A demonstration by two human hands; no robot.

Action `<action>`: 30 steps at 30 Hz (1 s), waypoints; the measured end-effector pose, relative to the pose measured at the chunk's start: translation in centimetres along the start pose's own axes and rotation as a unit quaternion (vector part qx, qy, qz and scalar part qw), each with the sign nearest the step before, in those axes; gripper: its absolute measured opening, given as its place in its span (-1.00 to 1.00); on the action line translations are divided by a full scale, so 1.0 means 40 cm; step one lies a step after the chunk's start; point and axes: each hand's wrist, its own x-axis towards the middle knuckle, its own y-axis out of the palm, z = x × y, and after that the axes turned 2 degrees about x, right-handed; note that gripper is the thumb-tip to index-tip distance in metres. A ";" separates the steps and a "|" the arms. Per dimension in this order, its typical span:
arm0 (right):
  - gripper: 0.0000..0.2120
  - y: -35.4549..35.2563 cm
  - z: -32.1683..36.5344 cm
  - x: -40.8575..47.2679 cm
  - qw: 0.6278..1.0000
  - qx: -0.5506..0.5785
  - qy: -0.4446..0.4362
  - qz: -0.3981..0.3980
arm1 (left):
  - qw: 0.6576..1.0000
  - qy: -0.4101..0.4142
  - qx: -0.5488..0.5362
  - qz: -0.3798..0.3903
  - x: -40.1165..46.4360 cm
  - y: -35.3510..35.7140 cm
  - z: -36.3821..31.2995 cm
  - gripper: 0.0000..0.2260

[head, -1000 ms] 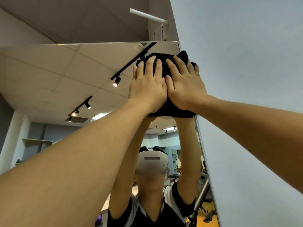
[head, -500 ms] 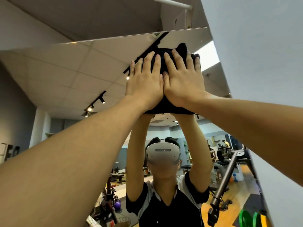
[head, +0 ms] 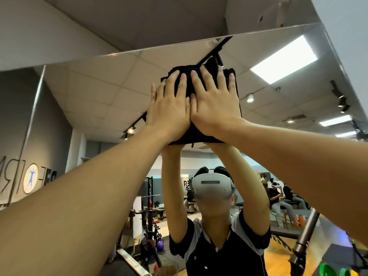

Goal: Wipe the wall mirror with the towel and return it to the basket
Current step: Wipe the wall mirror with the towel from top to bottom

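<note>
A folded black towel (head: 201, 134) lies flat against the wall mirror (head: 99, 92), high up near the mirror's top edge. My left hand (head: 169, 110) and my right hand (head: 215, 104) press on it side by side, palms flat and fingers spread, thumbs touching. Most of the towel is hidden under my hands. A woven basket (head: 166, 270) shows in the reflection at the bottom edge, partly cut off.
The mirror reflects me with raised arms, a gym room with exercise machines (head: 149, 222), seated people (head: 278, 198) at the right and ceiling lights. The mirror's right edge meets a plain grey wall (head: 350, 36). A dark bar (head: 304, 236) leans at lower right.
Both hands and the towel have slid leftward along the mirror's top, away from its right edge. The view has also turned left, showing more of the mirror.
</note>
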 end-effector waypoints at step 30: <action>-0.36 0.125 0.500 0.031 0.999 0.014 -0.045 -0.003 | 0.999 -0.034 0.016 0.008 -0.179 -0.068 0.490 -0.40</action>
